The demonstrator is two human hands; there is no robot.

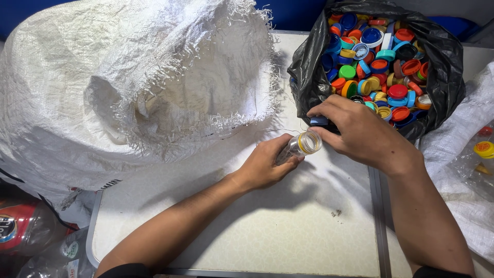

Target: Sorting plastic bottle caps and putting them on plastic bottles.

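The left hand [267, 164] has its grip clenched round a small clear plastic bottle [299, 145], which lies nearly flat just above the desk [267, 231]. The bottle's long axis runs from the left palm, at lower left, up and to the right, so the open neck with its yellow ring [310, 142] points at the right hand [360, 131]. The body of the bottle is mostly hidden inside the left fingers; only the neck end and a short stretch of the clear wall show.

The right hand sits just beyond that open mouth, touching or almost touching it, with the fingers curled downward. Its fingertips pinch a blue bottle cap [319, 121], held just above and slightly right of the neck, at the lip of the black plastic bag [309, 77]. That bag stands open at the far right of the desk and is filled with loose caps [383, 62] in blue, orange, red, yellow and green.

So the cap lies between the bottle mouth and the bag, nearer the right hand, which alone holds it. A large white woven sack [128, 82] slumps over the left side of the desk, well apart from both hands.
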